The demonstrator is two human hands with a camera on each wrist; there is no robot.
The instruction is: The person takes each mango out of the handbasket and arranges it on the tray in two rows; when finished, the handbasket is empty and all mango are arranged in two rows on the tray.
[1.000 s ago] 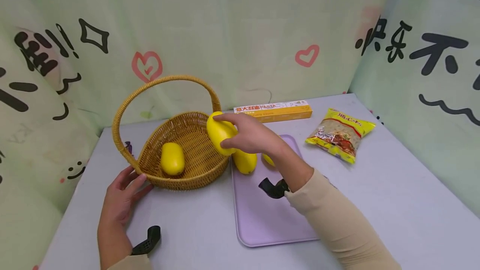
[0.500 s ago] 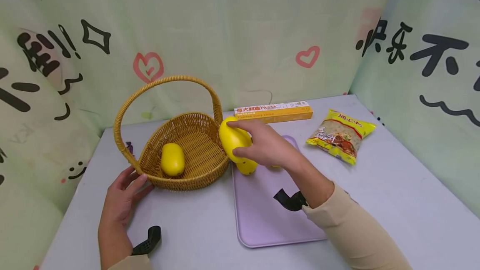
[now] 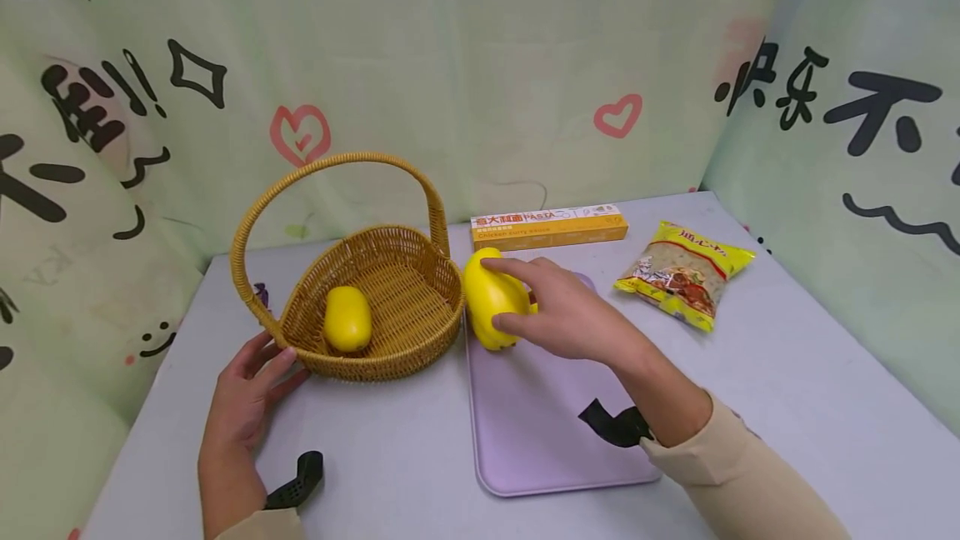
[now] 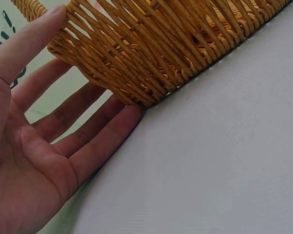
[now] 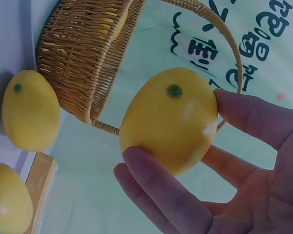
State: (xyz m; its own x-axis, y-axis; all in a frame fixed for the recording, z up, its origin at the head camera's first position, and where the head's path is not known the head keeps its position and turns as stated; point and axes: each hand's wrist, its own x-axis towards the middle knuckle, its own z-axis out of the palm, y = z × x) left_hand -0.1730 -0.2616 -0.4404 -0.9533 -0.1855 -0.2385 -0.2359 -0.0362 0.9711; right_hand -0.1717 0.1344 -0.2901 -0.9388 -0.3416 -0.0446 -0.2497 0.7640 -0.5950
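Right hand [image 3: 562, 313] is pinching a yellow fruit [image 5: 172, 122] mid-frame, wanting even pressure; left hand [image 3: 243, 397], fingers extended, is touching the basket [image 3: 420, 363].

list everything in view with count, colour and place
table: one, whitish, centre
basket: one, tan, table's left
tray: one, purple, right of basket
basket fruit: one, yellow, inside basket
other fruits: two, yellow, on tray
held fruit: one, yellow, in right hand
box: one, orange and white, table's back
bag: one, yellow-ended, right of box
small object: one, purple, behind basket
curtain: count unclear, pale green, behind table
wrist mounts: two, black, at wrists
sleeves: two, beige, on arms
left hand: one, touching basket
right hand: one, holding fruit
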